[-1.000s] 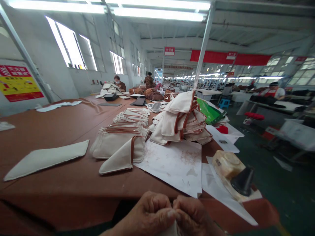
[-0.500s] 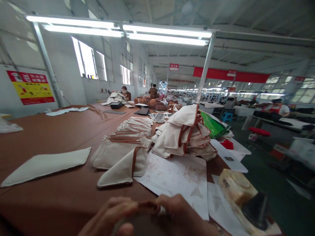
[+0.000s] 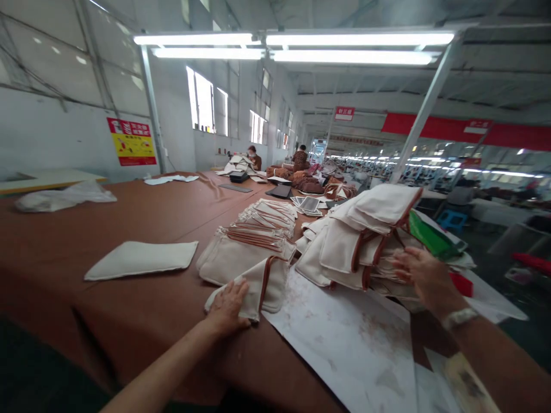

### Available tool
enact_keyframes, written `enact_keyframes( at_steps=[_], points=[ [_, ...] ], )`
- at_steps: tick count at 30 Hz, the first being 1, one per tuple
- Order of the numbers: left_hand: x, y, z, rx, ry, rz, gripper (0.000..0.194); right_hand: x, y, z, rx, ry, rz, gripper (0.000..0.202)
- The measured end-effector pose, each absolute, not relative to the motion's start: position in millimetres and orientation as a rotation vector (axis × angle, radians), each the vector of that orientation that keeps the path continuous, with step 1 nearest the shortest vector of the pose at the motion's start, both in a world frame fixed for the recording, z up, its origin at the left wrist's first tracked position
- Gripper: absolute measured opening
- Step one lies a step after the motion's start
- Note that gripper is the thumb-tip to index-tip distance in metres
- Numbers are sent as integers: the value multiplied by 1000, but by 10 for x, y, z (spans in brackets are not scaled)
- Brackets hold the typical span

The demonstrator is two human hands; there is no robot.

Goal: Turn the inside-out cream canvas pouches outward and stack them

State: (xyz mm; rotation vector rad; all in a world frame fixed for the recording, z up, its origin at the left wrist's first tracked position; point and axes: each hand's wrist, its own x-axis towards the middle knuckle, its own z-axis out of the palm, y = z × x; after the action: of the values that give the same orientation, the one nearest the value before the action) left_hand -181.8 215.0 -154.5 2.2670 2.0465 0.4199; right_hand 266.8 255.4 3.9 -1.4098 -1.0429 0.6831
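Note:
My left hand [image 3: 229, 305] lies with fingers spread on a cream fabric pouch [image 3: 253, 287] with a brown edge, folded over at the table's near side. Under and behind it, a row of similar pouches [image 3: 241, 255] leans in overlapping layers. At the right, my right hand [image 3: 419, 274] is beside a tall pile of cream pouches with brown edges [image 3: 340, 244]. Its fingers are bent against the pile's right side, near a thin dark strip; what they hold is too small to make out. A single cream piece [image 3: 142, 258] rests flat at the left.
The brown-covered table [image 3: 172, 321] stretches away. White paper with brown smudges [image 3: 344, 338] lies below the pile. A green bag [image 3: 434, 236] and a red item [image 3: 461, 284] are beyond my right hand. Clear plastic [image 3: 64, 196] lies far left. Two people are farther back.
My hands, together at the bottom around something brown, have parted: the left onto the folded pouch, the right to the pile's side. The view has swung left, and the brown item is out of sight.

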Motion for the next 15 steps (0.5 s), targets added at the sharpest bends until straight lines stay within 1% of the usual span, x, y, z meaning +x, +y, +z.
enact_keyframes(
  at_steps=[1, 2, 4, 5, 6, 7, 10, 12, 13, 15],
  points=[
    [-1834, 2161, -1618, 2289, 2034, 379, 81, 2535, 2414, -195, -1431, -1098, 769, 22],
    [-1848, 2168, -1658, 2314, 2023, 348, 71, 2377, 2246, -427, -1440, -1172, 857, 24],
    [-1864, 2169, -1660, 2355, 2011, 299, 43, 2020, 1869, -843, -1443, -1328, 984, 23],
    [-1865, 2160, -1633, 2366, 2011, 275, 31, 1842, 1688, -1012, -1424, -1401, 1022, 21],
    [-1862, 2142, -1597, 2370, 2019, 254, 23, 1679, 1526, -1150, -1397, -1470, 1052, 18],
    [-1855, 2112, -1556, 2370, 2033, 239, 21, 1535, 1392, -1256, -1351, -1571, 1054, 15],
    [-1822, 1957, -1455, 2381, 2051, 226, 25, 1249, 1153, -1404, -1215, -1971, 847, 15],
    [-1798, 1833, -1424, 2414, 1998, 218, 20, 1142, 1078, -1413, -1193, -2055, 790, 17],
    [-1787, 1781, -1420, 2426, 1970, 215, 23, 1095, 1043, -1410, -1190, -2061, 783, 17],
    [-1764, 1717, -1424, 2415, 1966, 227, 36, 993, 953, -1413, -1168, -2081, 768, 17]
  ],
)
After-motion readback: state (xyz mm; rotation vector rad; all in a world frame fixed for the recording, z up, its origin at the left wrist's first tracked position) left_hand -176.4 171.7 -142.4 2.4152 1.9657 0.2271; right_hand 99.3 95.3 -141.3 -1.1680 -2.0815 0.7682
